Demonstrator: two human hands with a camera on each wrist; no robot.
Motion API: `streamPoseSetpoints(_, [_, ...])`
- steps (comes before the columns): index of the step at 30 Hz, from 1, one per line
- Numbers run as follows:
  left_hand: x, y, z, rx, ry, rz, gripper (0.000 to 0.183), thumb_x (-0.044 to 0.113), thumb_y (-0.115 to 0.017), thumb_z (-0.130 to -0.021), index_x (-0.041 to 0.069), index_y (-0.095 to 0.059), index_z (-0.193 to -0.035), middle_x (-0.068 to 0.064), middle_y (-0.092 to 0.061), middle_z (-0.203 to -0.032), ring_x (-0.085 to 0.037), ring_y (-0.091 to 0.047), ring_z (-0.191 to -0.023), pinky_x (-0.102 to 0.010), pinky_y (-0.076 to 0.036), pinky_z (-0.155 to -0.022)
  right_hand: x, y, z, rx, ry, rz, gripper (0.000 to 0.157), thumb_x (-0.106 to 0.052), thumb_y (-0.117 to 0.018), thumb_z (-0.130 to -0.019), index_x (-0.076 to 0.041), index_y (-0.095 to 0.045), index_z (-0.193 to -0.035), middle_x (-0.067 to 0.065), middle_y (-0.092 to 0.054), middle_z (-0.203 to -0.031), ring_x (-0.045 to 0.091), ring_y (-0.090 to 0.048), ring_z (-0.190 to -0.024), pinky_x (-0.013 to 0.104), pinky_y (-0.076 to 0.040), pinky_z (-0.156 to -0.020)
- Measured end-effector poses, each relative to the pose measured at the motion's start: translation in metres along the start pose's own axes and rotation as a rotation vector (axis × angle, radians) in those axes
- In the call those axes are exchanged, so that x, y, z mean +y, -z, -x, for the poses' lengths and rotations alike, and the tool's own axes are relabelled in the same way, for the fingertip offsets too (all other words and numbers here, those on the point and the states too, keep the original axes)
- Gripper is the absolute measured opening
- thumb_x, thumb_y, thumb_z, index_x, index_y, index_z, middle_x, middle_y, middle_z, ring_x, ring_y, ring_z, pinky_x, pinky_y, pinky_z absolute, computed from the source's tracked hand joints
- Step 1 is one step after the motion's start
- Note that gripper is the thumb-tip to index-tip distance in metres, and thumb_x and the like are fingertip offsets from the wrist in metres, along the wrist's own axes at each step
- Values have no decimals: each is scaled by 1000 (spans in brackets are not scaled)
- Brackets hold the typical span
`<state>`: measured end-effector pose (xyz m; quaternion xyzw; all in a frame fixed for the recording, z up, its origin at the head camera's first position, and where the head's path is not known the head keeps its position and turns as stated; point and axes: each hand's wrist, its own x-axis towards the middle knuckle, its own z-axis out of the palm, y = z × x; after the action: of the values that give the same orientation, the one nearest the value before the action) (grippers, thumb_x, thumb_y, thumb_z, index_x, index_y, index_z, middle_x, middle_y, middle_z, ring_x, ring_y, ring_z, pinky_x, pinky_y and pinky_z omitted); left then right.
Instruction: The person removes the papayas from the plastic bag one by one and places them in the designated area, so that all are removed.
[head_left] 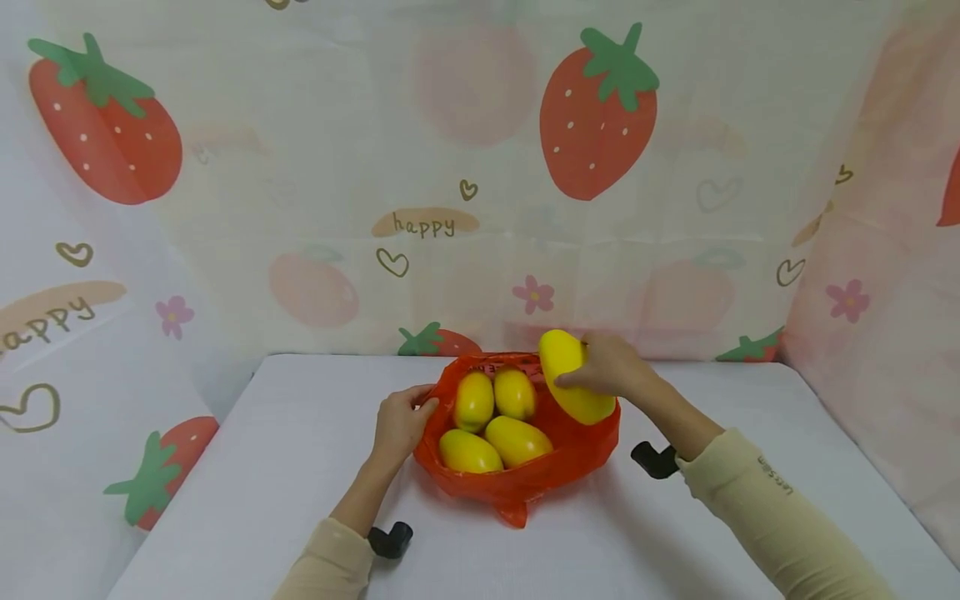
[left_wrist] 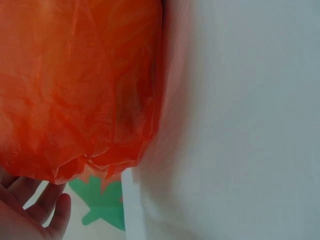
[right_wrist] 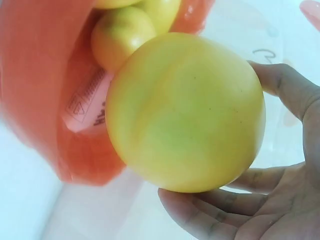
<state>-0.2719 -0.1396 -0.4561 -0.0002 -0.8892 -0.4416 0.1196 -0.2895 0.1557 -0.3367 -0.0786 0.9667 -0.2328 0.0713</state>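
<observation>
A red plastic bag (head_left: 577, 454) stands with its mouth open on the white table, and several yellow mangoes (head_left: 517, 442) lie inside. My left hand (head_left: 399, 427) pinches the bag's left rim; in the left wrist view, its fingers (left_wrist: 60, 215) meet the crumpled edge of the film. Over the right side of the bag's mouth, my right hand (head_left: 611, 367) grips another yellow mango (head_left: 562, 358), thumb on the near side. The right wrist view shows this mango (right_wrist: 185, 115) end-on, with fingers (right_wrist: 215, 215) curled round it and the bag (right_wrist: 35, 85) behind.
The white table (head_left: 300, 467) runs back to a curtain (head_left: 337, 167) printed with strawberries, with more printed curtain at both sides. Black wrist mounts (head_left: 392, 540) stick out by each forearm, close over the table.
</observation>
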Motion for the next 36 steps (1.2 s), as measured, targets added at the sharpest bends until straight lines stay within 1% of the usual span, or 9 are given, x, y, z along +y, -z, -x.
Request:
streamPoseSetpoints(4, [0,0,0,-6,3,2,28,14,-63,-94,4,-69,-119,-15,-72,-109,-28,-65,-96,-41,-58,-89,7,5,-4,-31,5,21,70,-41,-78,-77,1,-52,-127,17,-63,-111,27,-60,-91,38,-59,-80])
streamPoseSetpoints(7, [0,0,1,-11,2,-2,28,13,-62,-94,4,-69,-120,-15,-72,-110,-28,-65,-97,-41,-58,-89,12,9,-5,-49,16,28,79,-42,-77,-77,2,-48,-135,20,-61,-120,28,-61,-95,40,-59,-83])
streamPoseSetpoints(11, [-1,0,0,-9,-5,-12,28,14,-63,-94,4,-69,-119,-15,-72,-110,-29,-65,-97,-42,-58,-90,18,13,-6,-59,36,27,83,-43,-77,-76,3,-46,-138,23,-59,-125,29,-61,-96,41,-59,-83])
streamPoseSetpoints(17, [0,1,0,-16,4,-7,29,14,-62,-94,4,-68,-121,-15,-72,-111,-28,-64,-97,-41,-58,-90,28,18,-7,-59,79,23,82,-44,-78,-76,2,-47,-137,24,-60,-125,29,-62,-95,41,-60,-82])
streamPoseSetpoints(23, [1,1,0,-11,-3,-12,28,14,-63,-94,4,-69,-120,-15,-72,-110,-29,-65,-98,-42,-57,-91,37,23,-7,-58,112,19,80,-43,-77,-76,-1,-47,-138,24,-60,-126,28,-63,-95,41,-59,-82])
streamPoseSetpoints(28, [1,0,1,-13,2,-4,29,13,-63,-94,4,-68,-120,-15,-72,-112,-30,-65,-101,-43,-56,-92,45,30,-5,-58,128,23,79,-42,-76,-77,1,-48,-137,26,-60,-125,29,-63,-95,41,-59,-82])
streamPoseSetpoints(36, [-1,0,1,-6,-5,0,28,14,-63,-94,3,-69,-119,-15,-72,-111,-29,-65,-98,-41,-58,-90,60,38,-7,-59,135,28,78,-43,-77,-77,2,-50,-134,25,-62,-120,27,-64,-91,39,-59,-80])
